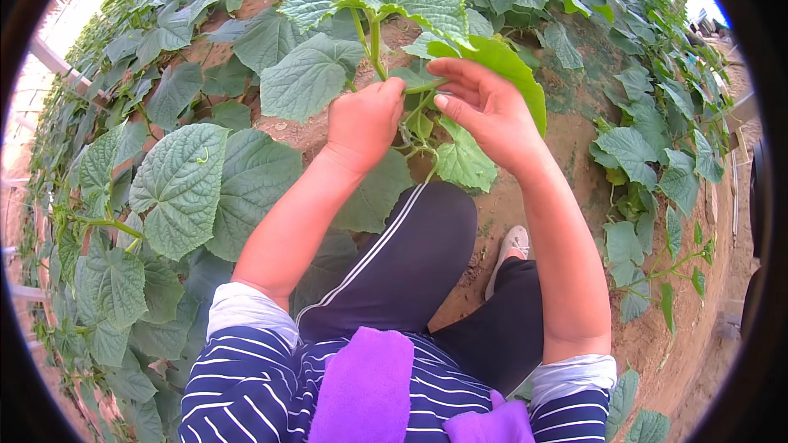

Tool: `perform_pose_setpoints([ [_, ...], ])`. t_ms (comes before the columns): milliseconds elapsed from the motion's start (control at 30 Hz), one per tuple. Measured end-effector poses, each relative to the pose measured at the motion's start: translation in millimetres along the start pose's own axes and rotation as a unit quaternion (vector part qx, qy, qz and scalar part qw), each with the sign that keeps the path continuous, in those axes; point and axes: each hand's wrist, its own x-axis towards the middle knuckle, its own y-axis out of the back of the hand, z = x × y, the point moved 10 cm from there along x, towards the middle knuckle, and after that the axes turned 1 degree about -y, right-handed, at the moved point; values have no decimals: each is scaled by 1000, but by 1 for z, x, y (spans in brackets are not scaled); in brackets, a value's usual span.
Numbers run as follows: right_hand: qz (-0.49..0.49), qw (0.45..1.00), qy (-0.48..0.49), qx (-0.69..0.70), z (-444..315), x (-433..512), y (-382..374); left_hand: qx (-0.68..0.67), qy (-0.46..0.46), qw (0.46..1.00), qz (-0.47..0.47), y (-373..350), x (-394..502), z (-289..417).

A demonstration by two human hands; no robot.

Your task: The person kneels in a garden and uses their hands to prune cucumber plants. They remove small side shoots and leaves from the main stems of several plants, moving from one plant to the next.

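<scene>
My left hand is closed around the main stem of a cucumber vine, low on the plant. Beside it, my right hand has its thumb and fingers apart around a leaf stalk, without pinching it. A large bright green leaf spreads behind the right fingers. Below the hands hang thin curling tendrils and side shoots, with a small pale leaf next to them. The part of the stem inside my left fist is hidden.
Dense cucumber foliage crowds the left side. More vines run along the right over bare soil. My bent knee is just under the plant, and a shoe rests on the ground. A purple cloth hangs at my chest.
</scene>
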Motion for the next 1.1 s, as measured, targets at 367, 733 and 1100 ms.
perform_pose_setpoints([
  [367,-15,999,-13,-39,3,-1,-4,-140,69,985,69,7,-6,-25],
  [733,-204,964,-112,-125,23,-38,15,-219,14,958,-186,-57,-25,43],
  [1100,-142,790,-356,-479,129,-131,148,-169,3,984,-65,-64,13,-63],
])
